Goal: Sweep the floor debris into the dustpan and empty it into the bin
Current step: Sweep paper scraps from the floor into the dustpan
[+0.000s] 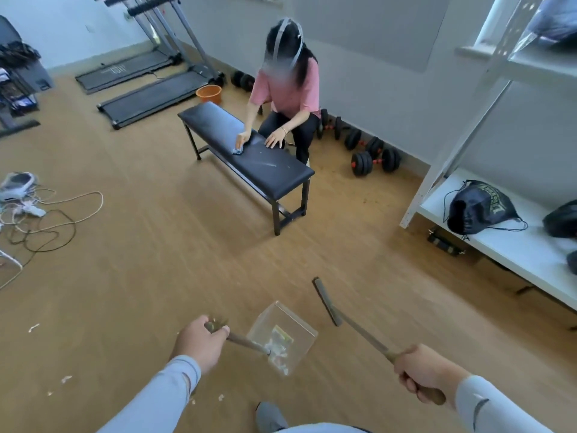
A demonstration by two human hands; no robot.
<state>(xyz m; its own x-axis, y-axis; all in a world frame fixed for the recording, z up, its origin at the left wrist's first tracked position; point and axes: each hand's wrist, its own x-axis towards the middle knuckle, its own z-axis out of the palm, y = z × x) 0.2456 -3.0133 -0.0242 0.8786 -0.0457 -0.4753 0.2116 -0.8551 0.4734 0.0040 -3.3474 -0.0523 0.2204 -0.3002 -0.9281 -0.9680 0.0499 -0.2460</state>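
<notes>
Holding clear plastic long-handled dustpan with some debris already inside in left hand, fingers clenched on its handle, right hand gripping dark flat-headed broom; white scraps left on wooden floor, emptying pending.

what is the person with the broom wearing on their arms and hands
Both arms wear long, light grey-blue sleeves ending at the wrists. The left hand and right hand are bare: no gloves, and no rings or watch visible. The right sleeve carries a small dark curved marking on the forearm; the left sleeve looks plain.
</notes>
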